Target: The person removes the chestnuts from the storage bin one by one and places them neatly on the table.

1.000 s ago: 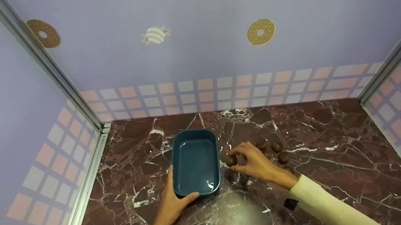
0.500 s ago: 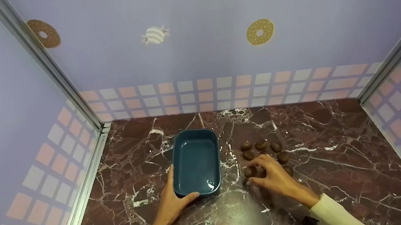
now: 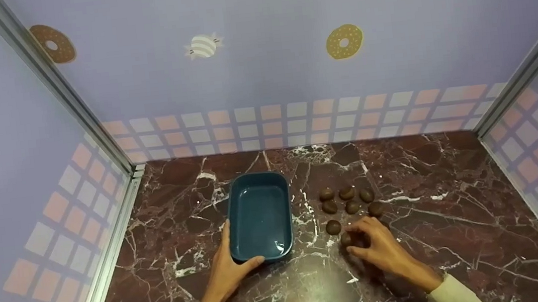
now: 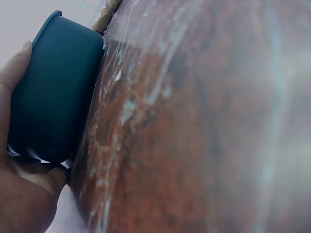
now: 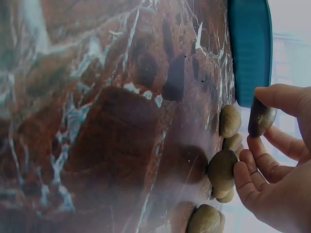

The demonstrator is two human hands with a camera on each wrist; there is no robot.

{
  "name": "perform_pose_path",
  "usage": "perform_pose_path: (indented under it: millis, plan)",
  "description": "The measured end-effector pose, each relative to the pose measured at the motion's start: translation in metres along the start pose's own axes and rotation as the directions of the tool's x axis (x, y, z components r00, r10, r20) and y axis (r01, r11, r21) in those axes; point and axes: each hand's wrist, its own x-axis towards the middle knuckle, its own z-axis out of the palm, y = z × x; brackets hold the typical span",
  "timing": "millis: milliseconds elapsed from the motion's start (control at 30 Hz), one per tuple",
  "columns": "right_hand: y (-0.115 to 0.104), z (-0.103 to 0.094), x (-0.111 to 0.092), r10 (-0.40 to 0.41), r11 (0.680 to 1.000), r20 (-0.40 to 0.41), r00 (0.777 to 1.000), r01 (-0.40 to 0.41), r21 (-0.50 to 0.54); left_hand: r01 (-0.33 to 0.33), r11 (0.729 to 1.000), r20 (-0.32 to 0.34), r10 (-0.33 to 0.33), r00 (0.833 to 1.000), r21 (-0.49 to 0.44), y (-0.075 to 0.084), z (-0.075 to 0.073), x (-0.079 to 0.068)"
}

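Observation:
My left hand [image 3: 229,268] grips the near left corner of a deep teal baking dish [image 3: 260,217], fingers along its left side and thumb at the near rim. Nothing lies in the dish. In the left wrist view, the dish's outer wall [image 4: 58,87] stands between my fingers. My right hand [image 3: 382,249] pinches a brown chestnut [image 3: 346,239] between thumb and fingertips. In the right wrist view, this chestnut [image 5: 262,117] shows a pale mark on its dark side. A loose chestnut [image 3: 333,227] lies just beyond the fingertips, and others [image 3: 352,206] sit in a group farther back.
A dark red marble tabletop [image 3: 447,232] with white veins lies under everything. A patterned purple back wall [image 3: 265,71] and side panels with metal corner rails [image 3: 119,226] enclose it. My right hand hides part of the chestnut group's near right side.
My right hand has moved right and nearer to me, away from the dish. The chestnut at its fingertips half a second ago now lies free, and it pinches another. The left hand stays put.

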Motion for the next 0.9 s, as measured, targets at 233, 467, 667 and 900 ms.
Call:
perform_pose_path:
  millis: [233,467,667,900]
  plan:
    - [-0.002,-0.006,-0.009,-0.004,1.0,-0.031,1.0,0.003,-0.014,-0.036,0.999,-0.005,0.036,0.999,0.012,-0.002,0.0,0.0]
    - [0.004,-0.007,-0.02,0.039,0.999,-0.03,0.999,-0.04,-0.021,-0.047,0.999,-0.005,0.048,0.999,0.025,-0.004,-0.001,0.001]
    - [0.01,-0.004,-0.03,0.09,0.993,-0.008,0.996,-0.09,-0.07,-0.054,0.998,-0.01,0.054,0.998,0.025,-0.005,-0.001,0.002]
    - [0.015,-0.001,-0.039,0.034,0.991,-0.029,0.999,-0.037,-0.127,-0.046,0.999,0.012,0.047,0.999,-0.026,-0.004,-0.001,0.001]
